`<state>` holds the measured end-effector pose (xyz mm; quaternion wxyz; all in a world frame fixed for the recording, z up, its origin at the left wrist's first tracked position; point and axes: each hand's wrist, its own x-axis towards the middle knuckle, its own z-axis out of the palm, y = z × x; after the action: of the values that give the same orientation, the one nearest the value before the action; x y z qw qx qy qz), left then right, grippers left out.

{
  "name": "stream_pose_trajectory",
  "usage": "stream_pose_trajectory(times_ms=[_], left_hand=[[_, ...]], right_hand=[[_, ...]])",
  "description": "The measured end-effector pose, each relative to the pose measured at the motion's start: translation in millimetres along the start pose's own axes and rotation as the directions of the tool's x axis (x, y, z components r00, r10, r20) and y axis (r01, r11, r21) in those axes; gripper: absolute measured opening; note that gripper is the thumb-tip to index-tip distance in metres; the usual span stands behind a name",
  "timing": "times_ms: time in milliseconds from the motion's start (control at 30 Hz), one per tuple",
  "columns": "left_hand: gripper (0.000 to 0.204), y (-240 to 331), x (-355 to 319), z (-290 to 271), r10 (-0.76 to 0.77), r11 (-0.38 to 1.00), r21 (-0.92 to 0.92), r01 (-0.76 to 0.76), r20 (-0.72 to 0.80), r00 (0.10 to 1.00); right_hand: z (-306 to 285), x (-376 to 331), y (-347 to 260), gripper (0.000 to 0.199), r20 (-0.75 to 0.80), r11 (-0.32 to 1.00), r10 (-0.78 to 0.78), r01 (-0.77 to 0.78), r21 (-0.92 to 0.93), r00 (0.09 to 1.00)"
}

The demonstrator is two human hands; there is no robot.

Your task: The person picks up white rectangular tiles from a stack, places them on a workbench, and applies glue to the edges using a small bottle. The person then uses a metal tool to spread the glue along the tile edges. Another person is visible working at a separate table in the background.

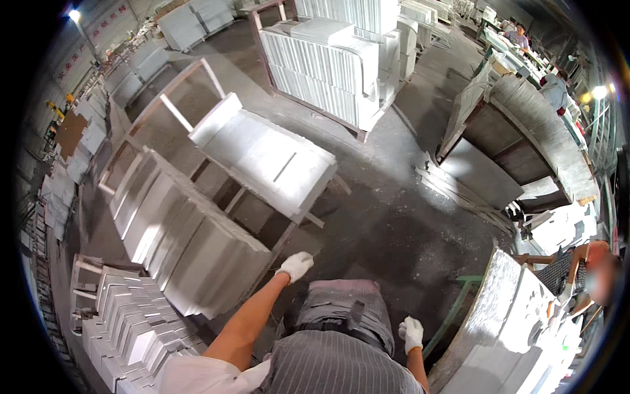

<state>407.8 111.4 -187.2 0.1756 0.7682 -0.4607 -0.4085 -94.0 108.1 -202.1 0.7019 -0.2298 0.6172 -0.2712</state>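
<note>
While the person stands on the grey concrete floor (394, 217), the left hand (295, 266), in a white work glove, is stretched out in front of the body with its fingers (303, 257) curled loosely inward; they hold nothing and touch nothing that can be seen. Just to the left of those fingers leans a row of pale stone slabs (190, 243), set on edge against a wooden rack (134, 141), the nearest slab close to the glove but apart from it. Beyond the fingertips, farther from the person, a second stack of white slabs (269, 154) rests tilted on the same rack frame.

The right hand (412, 333), also gloved in white, hangs low beside the hip, fingers (416, 344) bent toward the palm; it grips nothing, though how tightly it is closed cannot be told. Just to the right of those fingers stands a large speckled grey slab (489, 315) with a green metal frame (459, 289) at its edge, near but not touching the glove.

Between the two hands are the person's striped shirt (341, 368) and dark apron (344, 308). Below the left forearm lies a heap of small white stone pieces (134, 328). Well away from both hands, more white slabs (328, 65) stand bundled in a reddish frame, and another person (600, 276) is at the right edge.
</note>
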Motion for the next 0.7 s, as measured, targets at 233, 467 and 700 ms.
stream_pose_trajectory(times_ms=[233,467,700], left_hand=[[0.037,72,131,-15,-0.039,0.976,-0.218,0.026,-0.053,0.998],[0.032,-28,124,19,-0.667,0.615,-0.499,0.61,0.082,0.74],[0.022,45,214,-7,-0.748,0.427,-0.699,0.574,0.085,0.659]], right_hand=[[1,108,-82,0.024,0.219,-0.028,-0.09,0.217,-0.976,0.972],[67,331,-345,0.023,0.129,0.864,-0.016,0.079,-0.498,0.991],[316,473,-552,0.03,0.393,0.81,-0.166,0.353,-0.469,0.904]])
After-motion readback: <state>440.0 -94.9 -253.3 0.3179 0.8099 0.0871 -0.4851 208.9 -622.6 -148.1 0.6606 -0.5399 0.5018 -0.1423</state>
